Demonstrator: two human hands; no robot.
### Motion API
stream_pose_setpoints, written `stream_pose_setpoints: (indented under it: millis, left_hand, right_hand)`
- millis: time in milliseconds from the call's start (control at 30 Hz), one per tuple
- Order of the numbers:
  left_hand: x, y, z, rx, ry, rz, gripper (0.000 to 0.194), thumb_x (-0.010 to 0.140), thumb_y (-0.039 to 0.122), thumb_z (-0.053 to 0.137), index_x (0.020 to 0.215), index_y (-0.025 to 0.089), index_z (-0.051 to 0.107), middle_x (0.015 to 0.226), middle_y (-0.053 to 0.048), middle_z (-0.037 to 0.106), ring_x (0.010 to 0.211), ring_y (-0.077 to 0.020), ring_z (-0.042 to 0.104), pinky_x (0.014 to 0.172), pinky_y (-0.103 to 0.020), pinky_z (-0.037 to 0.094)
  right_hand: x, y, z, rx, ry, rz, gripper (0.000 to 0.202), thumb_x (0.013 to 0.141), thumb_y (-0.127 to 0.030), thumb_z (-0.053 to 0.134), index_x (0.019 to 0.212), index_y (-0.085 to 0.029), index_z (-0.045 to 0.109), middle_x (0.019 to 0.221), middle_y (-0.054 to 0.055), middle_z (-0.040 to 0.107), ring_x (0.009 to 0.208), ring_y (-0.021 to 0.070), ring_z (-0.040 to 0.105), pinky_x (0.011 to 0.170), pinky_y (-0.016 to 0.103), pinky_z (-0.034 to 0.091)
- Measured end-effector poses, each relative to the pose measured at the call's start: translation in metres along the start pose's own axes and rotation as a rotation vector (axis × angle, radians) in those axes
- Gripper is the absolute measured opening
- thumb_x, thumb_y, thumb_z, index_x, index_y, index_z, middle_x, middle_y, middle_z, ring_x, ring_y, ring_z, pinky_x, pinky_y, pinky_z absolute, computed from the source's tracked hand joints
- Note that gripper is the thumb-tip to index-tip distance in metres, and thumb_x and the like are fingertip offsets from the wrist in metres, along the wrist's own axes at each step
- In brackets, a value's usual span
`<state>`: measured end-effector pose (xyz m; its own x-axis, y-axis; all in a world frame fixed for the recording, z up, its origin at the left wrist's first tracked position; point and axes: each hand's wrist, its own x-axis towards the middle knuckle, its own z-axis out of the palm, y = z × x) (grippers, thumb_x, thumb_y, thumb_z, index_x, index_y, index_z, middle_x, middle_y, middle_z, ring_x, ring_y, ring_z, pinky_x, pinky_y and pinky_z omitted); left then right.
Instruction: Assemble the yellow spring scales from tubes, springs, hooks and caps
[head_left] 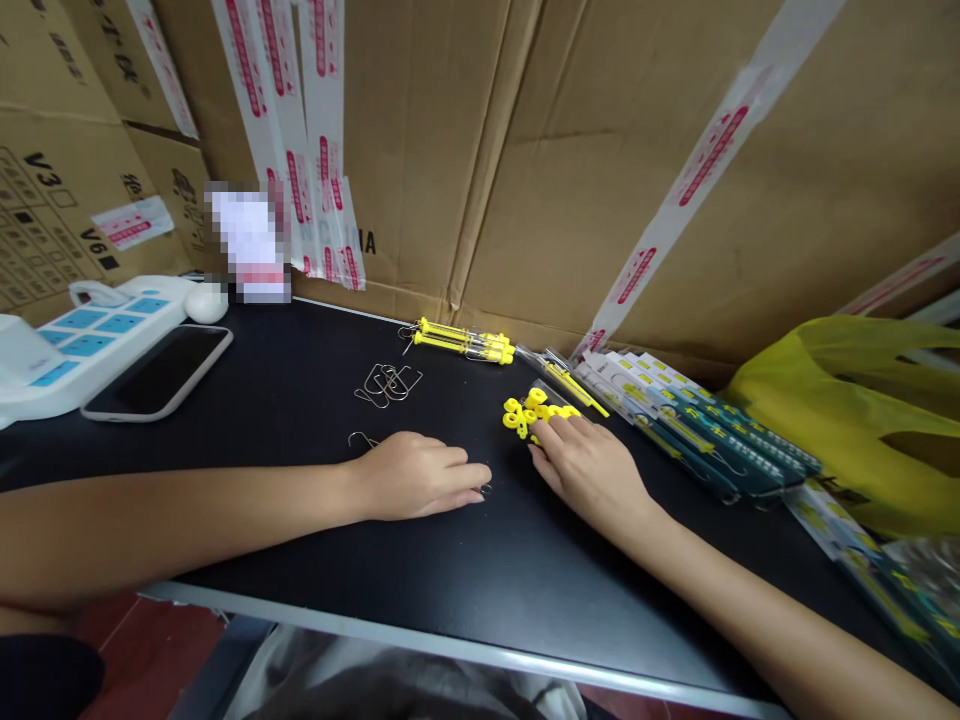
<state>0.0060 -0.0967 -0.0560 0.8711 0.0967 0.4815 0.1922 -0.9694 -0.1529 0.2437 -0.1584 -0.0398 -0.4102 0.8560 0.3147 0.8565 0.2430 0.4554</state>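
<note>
My left hand [416, 475] is closed around a thin metal wire hook [362, 438]. One bent end of the wire sticks out behind the wrist side, and a small tip shows past my fingertips. My right hand [589, 470] curls down onto a small pile of yellow plastic pieces [519, 418], some with ring-shaped ends. Its fingertips are partly hidden there, and what they pinch is hidden. Beyond my left hand lies a loose tangle of bent wire hooks [388, 384]. Farther back are several yellow-and-clear rods with wire hooks [461, 340], stacked side by side.
Clear tubes with yellow rods [570, 380] lie by stacked green-and-white packages [690, 420] at the right. A yellow plastic bag [855, 400] stands beyond them. At the left are a phone [161, 372] and a power strip [97, 325]. Cardboard [420, 150] walls the black table's [300, 375] back.
</note>
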Motion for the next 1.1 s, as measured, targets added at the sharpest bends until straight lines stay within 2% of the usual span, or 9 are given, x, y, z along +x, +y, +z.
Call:
stream_pose_setpoints:
  millis: [100,200,367,500,700,800,867,1000,1100]
  left_hand:
    - [0.0,0.0,0.0,0.008,0.007,0.027,0.03,0.097,0.037,0.034,0.097,0.021,0.059,0.067,0.003,0.057,0.06,-0.01,0.056,0.053,-0.023,0.037]
    - [0.001,0.002,-0.003,0.05,0.037,0.107,0.029,0.095,0.036,0.036,0.09,0.02,0.06,0.064,0.003,0.056,0.056,-0.0095,0.053,0.051,-0.023,0.035]
    - [0.003,0.009,-0.01,0.054,0.161,0.415,0.021,0.091,0.037,0.045,0.087,0.024,0.061,0.057,0.004,0.049,0.05,-0.009,0.046,0.044,-0.025,0.03]
    - [0.002,0.014,-0.01,-0.021,0.186,0.573,0.012,0.087,0.027,0.049,0.09,0.029,0.061,0.057,0.005,0.047,0.052,-0.0087,0.044,0.044,-0.024,0.031]
    - [0.003,0.015,-0.006,-0.127,0.349,0.599,0.013,0.081,0.02,0.053,0.078,0.03,0.061,0.063,0.005,0.053,0.054,-0.0088,0.044,0.049,-0.024,0.037]
    - [0.005,0.014,-0.007,-0.121,0.441,0.6,0.012,0.078,0.02,0.055,0.075,0.028,0.063,0.071,0.005,0.056,0.057,-0.0081,0.046,0.05,-0.024,0.039]
    - [0.006,0.014,-0.009,-0.102,0.485,0.585,0.01,0.076,0.018,0.058,0.075,0.026,0.064,0.067,0.006,0.053,0.054,-0.0074,0.045,0.047,-0.024,0.038]
    - [0.007,0.013,-0.011,-0.075,0.477,0.549,0.009,0.074,0.016,0.06,0.076,0.024,0.064,0.053,0.007,0.04,0.046,-0.0074,0.038,0.04,-0.025,0.03]
    - [0.005,0.014,-0.01,-0.072,0.417,0.515,0.011,0.077,0.017,0.057,0.076,0.027,0.063,0.052,0.007,0.043,0.046,-0.0079,0.04,0.041,-0.025,0.032]
  right_hand:
    - [-0.001,-0.007,0.002,0.127,0.046,-0.035,0.014,0.088,-0.026,0.05,0.083,-0.015,0.056,0.074,0.007,0.06,0.07,0.021,0.055,0.062,0.031,0.037]
    - [-0.002,-0.018,0.004,0.334,0.103,-0.082,0.016,0.089,-0.026,0.048,0.097,-0.014,0.055,0.084,0.008,0.061,0.077,0.0212,0.057,0.068,0.031,0.044]
    - [-0.005,-0.032,0.002,0.618,0.186,-0.194,0.048,0.087,-0.024,0.051,0.132,-0.015,0.037,0.114,0.013,0.054,0.103,0.0222,0.053,0.085,0.035,0.047]
    - [-0.005,-0.034,-0.004,0.689,0.17,-0.287,0.053,0.087,-0.028,0.052,0.137,-0.021,0.035,0.133,0.014,0.041,0.119,0.0254,0.043,0.095,0.042,0.042]
    - [-0.003,-0.036,-0.01,0.8,0.018,-0.379,0.038,0.09,-0.029,0.047,0.127,-0.022,0.048,0.135,0.012,0.042,0.121,0.0244,0.04,0.099,0.043,0.038]
    - [-0.003,-0.038,-0.011,0.859,-0.006,-0.382,0.044,0.09,-0.03,0.048,0.132,-0.02,0.042,0.135,0.013,0.042,0.122,0.0237,0.039,0.1,0.043,0.037]
    - [-0.004,-0.039,-0.012,0.888,-0.028,-0.393,0.05,0.089,-0.033,0.049,0.136,-0.019,0.037,0.136,0.013,0.04,0.124,0.0243,0.037,0.101,0.044,0.036]
    - [-0.004,-0.041,-0.013,0.904,-0.06,-0.415,0.04,0.089,-0.033,0.049,0.126,-0.019,0.046,0.137,0.013,0.04,0.126,0.0247,0.034,0.102,0.044,0.035]
    - [-0.004,-0.042,-0.012,0.943,-0.025,-0.384,0.033,0.089,-0.029,0.049,0.121,-0.018,0.047,0.134,0.013,0.044,0.125,0.0228,0.037,0.102,0.043,0.036]
